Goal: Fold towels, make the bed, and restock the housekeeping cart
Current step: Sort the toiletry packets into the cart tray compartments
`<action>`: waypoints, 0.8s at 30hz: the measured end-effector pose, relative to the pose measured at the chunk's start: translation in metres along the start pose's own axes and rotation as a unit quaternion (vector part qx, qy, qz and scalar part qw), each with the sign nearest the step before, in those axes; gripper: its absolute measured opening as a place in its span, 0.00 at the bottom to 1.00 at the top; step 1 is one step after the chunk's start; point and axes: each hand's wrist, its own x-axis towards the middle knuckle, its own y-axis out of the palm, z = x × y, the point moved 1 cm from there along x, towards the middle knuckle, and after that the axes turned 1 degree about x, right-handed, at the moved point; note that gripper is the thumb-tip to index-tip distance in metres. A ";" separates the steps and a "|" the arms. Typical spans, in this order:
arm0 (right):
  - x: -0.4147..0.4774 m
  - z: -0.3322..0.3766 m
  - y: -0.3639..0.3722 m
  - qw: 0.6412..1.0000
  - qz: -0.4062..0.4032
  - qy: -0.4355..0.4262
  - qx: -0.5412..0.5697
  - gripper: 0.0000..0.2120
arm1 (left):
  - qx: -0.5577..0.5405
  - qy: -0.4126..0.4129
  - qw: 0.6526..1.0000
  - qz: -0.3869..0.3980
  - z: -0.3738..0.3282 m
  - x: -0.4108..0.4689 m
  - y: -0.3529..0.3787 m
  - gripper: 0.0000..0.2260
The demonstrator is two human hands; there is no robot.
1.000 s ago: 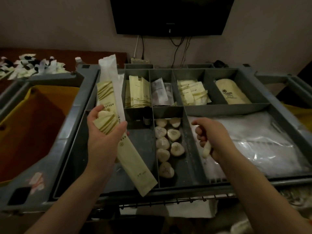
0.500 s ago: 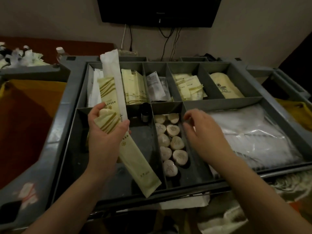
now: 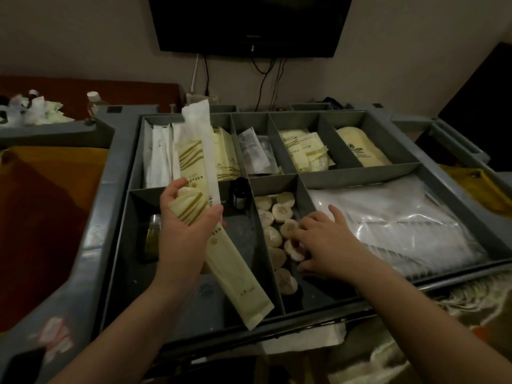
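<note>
In the narrow soap compartment [image 3: 313, 295] at the front middle of the cart's grey divided tray [image 3: 357, 173], round wrapped soaps [image 3: 281, 212] lie in a loose double row. The right hand [image 3: 329, 245] reaches into this compartment from its right side, palm down, fingers spread and fairly straight, fingertips resting on the soaps in the middle of the row.

Left of the soap compartment, the left hand [image 3: 185, 234] hangs above the large front bay. It is closed around a bundle of sachets: cream packets with gold stripes [image 3: 191, 159], a long white sachet [image 3: 198, 120] standing up past them, and a long cream sachet [image 3: 241, 289] slanting down toward the tray's front rim. The two hands are apart, with the compartment's left wall between them.

In that left bay a small dark bottle [image 3: 240, 194] stands just beside the soap compartment's back corner, and a bottle of yellowish liquid [image 3: 152, 234] lies farther left. Right of the soap compartment sits a plastic-wrapped white bundle [image 3: 401, 225]. Behind it, the back row holds white sleeves [image 3: 158, 153], clear sachets [image 3: 255, 151], small cream packets [image 3: 304, 153] and a cream pouch [image 3: 363, 151]. Beyond that row a dark television [image 3: 249, 23] hangs on the wall.
</note>
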 end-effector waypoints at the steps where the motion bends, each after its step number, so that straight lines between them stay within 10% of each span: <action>1: -0.003 0.002 -0.006 0.999 -0.016 0.012 0.027 0.17 | 0.002 -0.002 1.000 0.002 -0.001 0.001 0.000 0.24; 5: -0.023 0.027 -0.043 0.911 -0.190 0.053 0.362 0.09 | -0.001 -0.001 1.000 0.013 -0.006 0.000 0.006 0.24; 7: -0.027 0.052 -0.058 0.859 -0.147 0.029 0.490 0.17 | -0.006 0.009 1.000 0.025 -0.010 -0.002 0.014 0.23; 11: -0.016 0.080 -0.059 0.861 -0.115 -0.003 0.496 0.34 | -0.045 -0.015 0.998 0.038 -0.018 0.002 0.030 0.16; 20: 0.020 0.042 -0.062 0.725 -0.166 0.043 0.667 0.08 | -0.006 -0.004 0.999 -0.034 -0.019 0.030 0.040 0.08; 24: 0.064 0.011 -0.065 0.675 -0.078 0.071 0.730 0.12 | 0.067 -0.009 0.993 -0.093 -0.021 0.036 0.034 0.13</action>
